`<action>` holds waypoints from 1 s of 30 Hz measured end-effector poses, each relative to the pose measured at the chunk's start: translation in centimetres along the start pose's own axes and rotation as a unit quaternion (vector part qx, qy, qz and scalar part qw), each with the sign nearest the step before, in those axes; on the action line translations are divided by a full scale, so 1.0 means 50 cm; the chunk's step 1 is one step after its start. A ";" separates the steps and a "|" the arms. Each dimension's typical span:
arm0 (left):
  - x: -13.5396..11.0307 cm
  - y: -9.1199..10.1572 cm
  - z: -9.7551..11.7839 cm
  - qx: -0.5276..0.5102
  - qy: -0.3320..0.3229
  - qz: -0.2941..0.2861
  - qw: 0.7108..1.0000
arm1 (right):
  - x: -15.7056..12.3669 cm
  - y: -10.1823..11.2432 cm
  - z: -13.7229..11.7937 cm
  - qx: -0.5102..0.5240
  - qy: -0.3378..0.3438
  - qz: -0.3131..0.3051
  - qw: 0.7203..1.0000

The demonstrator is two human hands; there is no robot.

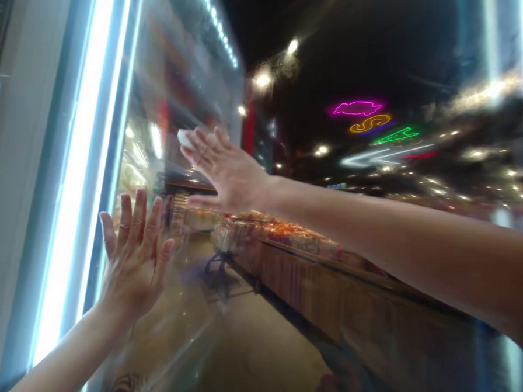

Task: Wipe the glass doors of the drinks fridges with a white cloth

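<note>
My right hand [228, 168] reaches across from the right, its fingers stretched flat over a white cloth [186, 138] against a glass pane [162, 79]. Only the cloth's edge shows past the fingertips, so its exact kind is hard to make out. Lower and to the left, my left hand [135, 259] has its fingers spread, with nothing in it. It is at the glass, close beside the bright light strip [76, 174]; whether the palm touches cannot be told.
A pale frame [31, 149] borders the glass on the left. Through or in the glass appear a shopping cart [218, 264], a long wooden display counter [300, 286] with goods on top, and neon signs [358, 109]. Much is blurred.
</note>
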State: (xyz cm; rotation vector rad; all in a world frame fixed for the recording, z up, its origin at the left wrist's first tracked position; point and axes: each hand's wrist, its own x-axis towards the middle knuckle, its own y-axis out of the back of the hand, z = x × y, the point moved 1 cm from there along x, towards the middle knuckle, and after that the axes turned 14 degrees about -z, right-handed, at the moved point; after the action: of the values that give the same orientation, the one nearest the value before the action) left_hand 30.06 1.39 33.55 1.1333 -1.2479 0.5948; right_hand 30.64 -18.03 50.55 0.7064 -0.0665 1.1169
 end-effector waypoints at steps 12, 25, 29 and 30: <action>-0.032 -0.035 0.073 0.010 -0.032 -0.053 0.998 | -0.264 -0.075 -0.003 0.006 0.019 0.055 0.998; -0.205 -0.151 0.442 -0.109 -0.005 -0.112 0.988 | -0.604 -0.243 -0.266 0.080 -0.269 0.055 0.958; -0.189 -0.176 0.504 -0.127 0.007 -0.106 0.986 | -0.633 -0.238 -0.237 0.101 -0.377 0.076 0.918; -0.192 -0.183 0.516 -0.129 0.009 -0.111 0.985 | -0.661 -0.251 -0.264 0.106 -0.389 0.074 0.912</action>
State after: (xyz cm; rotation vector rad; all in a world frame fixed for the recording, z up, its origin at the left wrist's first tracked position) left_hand 24.35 -23.28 19.41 1.0291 -1.1285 0.2668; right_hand 22.09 -40.26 21.25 1.3304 -0.6963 0.9297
